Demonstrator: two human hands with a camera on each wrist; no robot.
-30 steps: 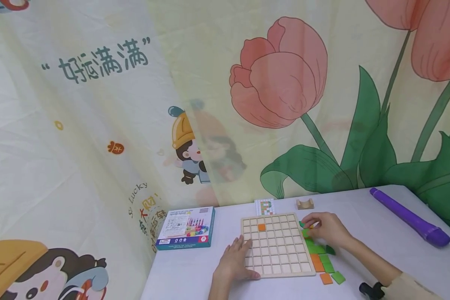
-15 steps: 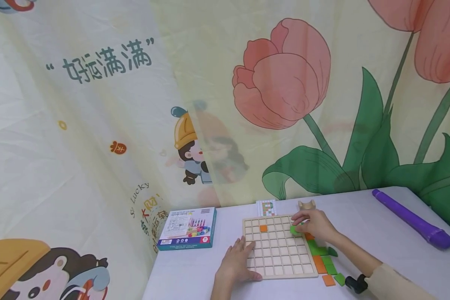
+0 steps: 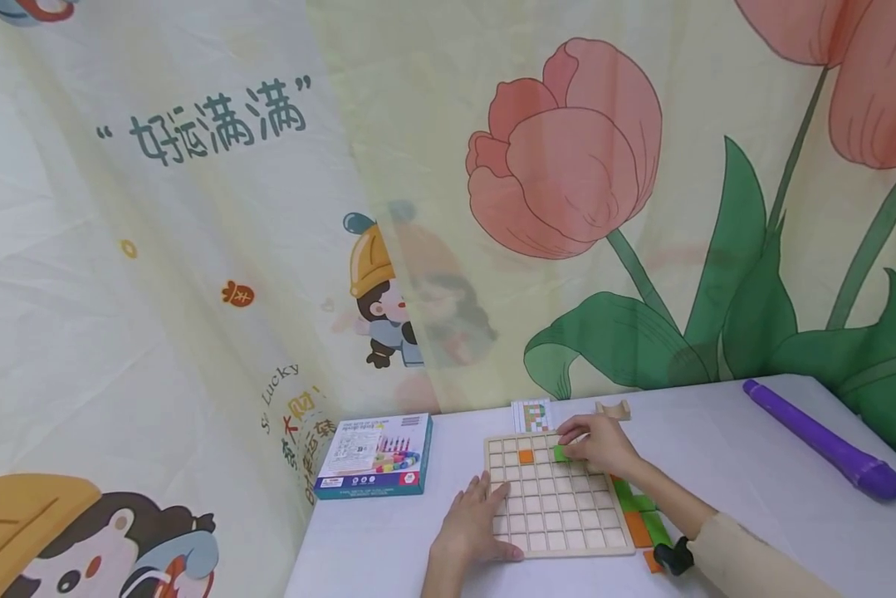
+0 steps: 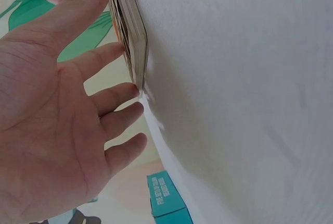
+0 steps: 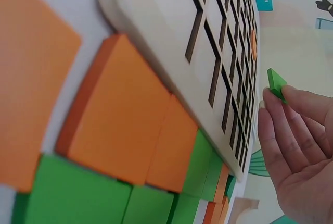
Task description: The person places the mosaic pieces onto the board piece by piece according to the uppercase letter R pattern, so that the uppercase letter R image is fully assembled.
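Note:
A light wooden grid board (image 3: pixel 552 522) lies on the white table with one orange square tile (image 3: pixel 526 457) in a cell of its upper part. My left hand (image 3: pixel 468 522) spreads along the board's left side, its fingers and thumb at the frame; in the left wrist view the hand's (image 4: pixel 57 114) fingertips line the board's edge (image 4: pixel 136 36). Over the upper right cells, my right hand (image 3: pixel 603 444) pinches a small green square tile (image 3: pixel 560 453) between thumb and fingers. In the right wrist view this green tile (image 5: pixel 276 83) stands tilted above the board's surface.
Green tiles (image 3: pixel 653 525) and orange tiles (image 3: pixel 637 528) lie along the board's right side, partly under the right forearm. Behind the board are a pattern card (image 3: pixel 531 415) and a small wooden piece (image 3: pixel 618 410). A flat box (image 3: pixel 376 457) lies left, a purple stick-shaped object (image 3: pixel 821 438) right.
My right hand has come from the tiles at the board's right side, moving left over the upper cells with the green tile. The left hand keeps its place at the board.

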